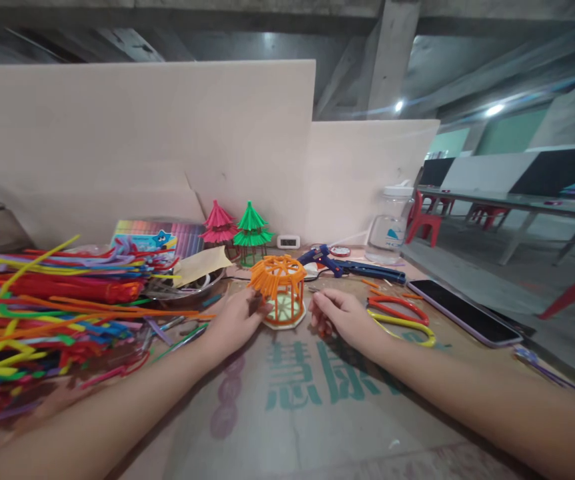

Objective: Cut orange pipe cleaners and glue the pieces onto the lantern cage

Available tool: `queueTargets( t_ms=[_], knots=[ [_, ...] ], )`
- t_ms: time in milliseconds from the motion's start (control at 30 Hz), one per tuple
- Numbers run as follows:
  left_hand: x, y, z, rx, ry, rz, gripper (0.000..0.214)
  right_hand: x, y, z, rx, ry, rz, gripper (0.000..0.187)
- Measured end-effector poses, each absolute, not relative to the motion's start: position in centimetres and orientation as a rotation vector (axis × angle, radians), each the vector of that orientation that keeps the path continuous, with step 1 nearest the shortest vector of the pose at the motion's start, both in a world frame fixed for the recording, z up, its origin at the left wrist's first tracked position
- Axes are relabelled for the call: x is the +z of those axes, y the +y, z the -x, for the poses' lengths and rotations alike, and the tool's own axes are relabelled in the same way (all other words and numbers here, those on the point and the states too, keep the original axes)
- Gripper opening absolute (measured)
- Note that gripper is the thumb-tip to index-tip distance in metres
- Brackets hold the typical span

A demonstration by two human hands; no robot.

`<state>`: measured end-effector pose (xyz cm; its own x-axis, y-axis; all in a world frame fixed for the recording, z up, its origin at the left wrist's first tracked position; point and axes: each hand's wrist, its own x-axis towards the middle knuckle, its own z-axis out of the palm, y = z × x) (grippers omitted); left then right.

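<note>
A small orange pavilion model (277, 270) made of pipe cleaners stands upright on a pale many-sided base, with thin posts under a slatted roof. My left hand (237, 319) is closed on its left side, thumb and fingers at the posts near the base. My right hand (340, 315) is just right of the model, apart from it. Its thumb and forefinger are pinched around a small, thin, dark-tipped thing too blurred to name. Behind the model stand a pink pavilion (218, 223) and a green pavilion (252, 225) of similar make.
Loose colourful pipe cleaners (57, 293) are heaped at left, beside a marker set (162, 239). A blue glue gun (323, 259), a small clock (288, 241) and a clear bottle (390, 223) stand behind. Red pliers handles (398, 308) and a phone (462, 311) lie at right.
</note>
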<state>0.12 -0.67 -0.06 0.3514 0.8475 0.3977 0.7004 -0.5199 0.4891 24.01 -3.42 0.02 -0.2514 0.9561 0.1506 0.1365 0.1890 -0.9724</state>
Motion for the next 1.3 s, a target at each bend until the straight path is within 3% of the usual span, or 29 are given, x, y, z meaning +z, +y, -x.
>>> queueTargets(
  t_ms=[333,533,1300],
  knots=[
    [0.2,-0.9,-0.2,0.955,1.347,-2.291,0.032,-0.3,-3.8,-24.2,0.884,-1.843,1.092,0.034],
    [0.7,-1.4,-0.5,1.011,1.258,-2.203,0.040,-0.5,-3.9,-24.1,0.920,-1.833,1.038,0.035],
    [1.0,-1.3,-0.6,0.933,1.392,-2.219,0.037,1.4,-4.1,-24.7,0.762,-1.850,1.092,0.032]
  ],
)
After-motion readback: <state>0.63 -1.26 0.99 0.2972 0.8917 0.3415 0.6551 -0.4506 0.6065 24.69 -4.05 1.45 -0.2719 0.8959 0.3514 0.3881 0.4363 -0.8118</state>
